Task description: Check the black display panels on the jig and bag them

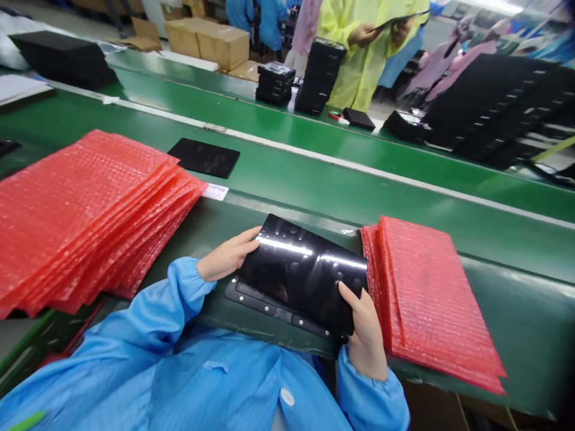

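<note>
Both my hands grip a glossy black tablet-like panel (300, 263) tilted in front of my chest. My left hand (231, 254) pinches its upper left side, and my right hand (363, 320) holds the lower right side with the thumb on the face. Light streaks and smudges show on the shiny surface. Under the panel's lower edge, a black frame with pale dots (278, 314) lies on the bench. To the right, close by my right hand, is a stack of red bubble bags (431, 293). A larger pile of red bubble bags (90, 209) is on the left.
A flat black panel (204, 157) lies on the green conveyor (291, 152) beyond the left pile, near a white label (215, 191). Black stacks (318, 75) stand across the line. A person in yellow (372, 36) holds a dark panel there. Cardboard boxes (206, 42) sit behind.
</note>
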`<state>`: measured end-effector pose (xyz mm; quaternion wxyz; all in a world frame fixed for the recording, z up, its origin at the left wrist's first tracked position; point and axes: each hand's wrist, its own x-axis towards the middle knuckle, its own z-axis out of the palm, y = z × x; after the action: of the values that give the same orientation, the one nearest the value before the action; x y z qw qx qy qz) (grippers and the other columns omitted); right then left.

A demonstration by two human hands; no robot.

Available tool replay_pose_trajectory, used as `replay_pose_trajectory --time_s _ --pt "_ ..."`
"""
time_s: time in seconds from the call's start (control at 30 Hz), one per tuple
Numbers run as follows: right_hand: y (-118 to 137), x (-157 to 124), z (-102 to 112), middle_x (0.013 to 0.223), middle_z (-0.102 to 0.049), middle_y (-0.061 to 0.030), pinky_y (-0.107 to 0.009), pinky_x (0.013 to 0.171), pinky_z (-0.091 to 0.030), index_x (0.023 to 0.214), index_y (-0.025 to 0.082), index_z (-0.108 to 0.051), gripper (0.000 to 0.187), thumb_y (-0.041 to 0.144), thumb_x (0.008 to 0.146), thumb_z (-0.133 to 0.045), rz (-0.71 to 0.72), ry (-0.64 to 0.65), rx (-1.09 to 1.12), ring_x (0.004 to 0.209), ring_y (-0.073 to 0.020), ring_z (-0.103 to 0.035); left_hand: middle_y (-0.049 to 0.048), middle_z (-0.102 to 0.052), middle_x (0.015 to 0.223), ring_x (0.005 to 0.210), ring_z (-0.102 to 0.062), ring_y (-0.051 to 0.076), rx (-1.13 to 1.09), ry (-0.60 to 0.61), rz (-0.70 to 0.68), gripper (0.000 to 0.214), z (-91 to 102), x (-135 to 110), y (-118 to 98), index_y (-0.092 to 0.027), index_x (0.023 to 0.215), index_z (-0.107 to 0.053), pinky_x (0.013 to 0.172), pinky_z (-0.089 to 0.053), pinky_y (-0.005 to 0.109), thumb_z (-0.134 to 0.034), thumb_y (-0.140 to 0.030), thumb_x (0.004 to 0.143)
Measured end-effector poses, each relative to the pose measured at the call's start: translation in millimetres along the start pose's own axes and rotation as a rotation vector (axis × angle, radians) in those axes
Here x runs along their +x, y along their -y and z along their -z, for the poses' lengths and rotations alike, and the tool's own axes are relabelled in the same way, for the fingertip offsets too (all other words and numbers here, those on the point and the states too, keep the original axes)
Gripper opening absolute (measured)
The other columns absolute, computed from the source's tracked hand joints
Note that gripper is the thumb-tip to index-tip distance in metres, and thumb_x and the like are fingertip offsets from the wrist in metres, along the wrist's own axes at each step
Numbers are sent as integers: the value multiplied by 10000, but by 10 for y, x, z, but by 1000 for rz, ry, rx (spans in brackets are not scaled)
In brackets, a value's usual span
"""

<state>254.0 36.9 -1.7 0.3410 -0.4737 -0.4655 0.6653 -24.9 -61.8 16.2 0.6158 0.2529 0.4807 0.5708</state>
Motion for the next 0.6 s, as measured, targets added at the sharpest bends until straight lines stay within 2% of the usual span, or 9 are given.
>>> replay_pose_trajectory --time_s 0.07,0.17,0.27,0.33,0.43,0.6 --pt "-44 7 15 1224 -656 -60 -433 1030 -426 1259 230 -587 526 371 770 -722 123 -47 -233 1137 -267 -599 23 -689 952 831 -631 184 127 -84 -29 625 57 -11 55 -293 1397 -429 764 -493 307 -636 -373 813" --pt "-136 20 36 1357 -560 -59 -421 1102 -337 1372 244 -471 629 374 797 -691 289 -98 -459 1246 -250 -515 -10 -617 739 640 -557 148 439 -175 -85 647 149 -11 156 -243 1413 -409 638 -467 282 -606 -403 817" --pt "-234 25 61 1410 -507 -62 -420 1119 -310 1430 245 -385 700 395 809 -670 306 -120 -551 1291 -246 -471 32 -597 863 679 -533 150 731 -250 -226 553 219 7 250 -198 1294 -549 661 -465 291 -633 -392 783" --pt "-285 28 78 1409 -509 -65 -416 1112 -319 1438 241 -374 721 416 804 -668 288 -121 -585 1288 -251 -477 52 -572 961 670 -512 137 847 -261 -311 468 256 19 306 -197 1207 -612 688 -467 301 -637 -379 777" --pt "-318 26 86 1398 -522 -66 -408 1094 -346 1441 243 -370 742 430 792 -677 275 -125 -600 1264 -255 -504 46 -540 974 623 -475 117 905 -238 -355 415 297 31 367 -207 1189 -613 705 -463 308 -608 -363 804" --pt "-275 3 60 1395 -525 -65 -413 1081 -361 1438 249 -376 727 428 798 -671 264 -127 -648 1247 -261 -520 48 -529 970 639 -479 121 933 -231 -343 407 315 43 390 -189 1187 -597 698 -456 305 -595 -353 815"
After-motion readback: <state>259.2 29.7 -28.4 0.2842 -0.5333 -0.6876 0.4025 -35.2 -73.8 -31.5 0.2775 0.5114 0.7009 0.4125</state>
